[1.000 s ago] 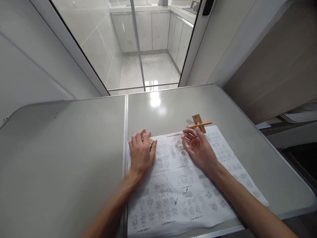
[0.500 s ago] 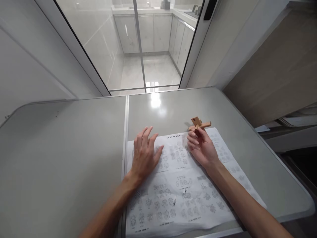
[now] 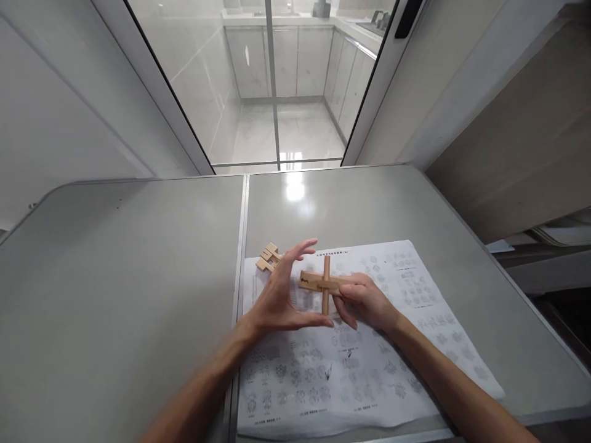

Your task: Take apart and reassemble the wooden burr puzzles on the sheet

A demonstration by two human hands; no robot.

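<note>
My right hand grips a wooden cross-shaped puzzle by its right end and holds it just above a printed instruction sheet. My left hand is open, fingers spread and curved beside the left side of the puzzle, thumb under it, not clearly touching. Loose notched wooden pieces lie at the sheet's top left corner, behind my left hand.
The sheet lies on a grey table with a seam down its middle. Beyond the far edge a glass sliding door shows a tiled kitchen. A beige panel stands at the right.
My right hand picked up the cross puzzle from the sheet's far edge and brought it toward the middle. My left hand lifted off the loose pieces and turned toward the puzzle.
</note>
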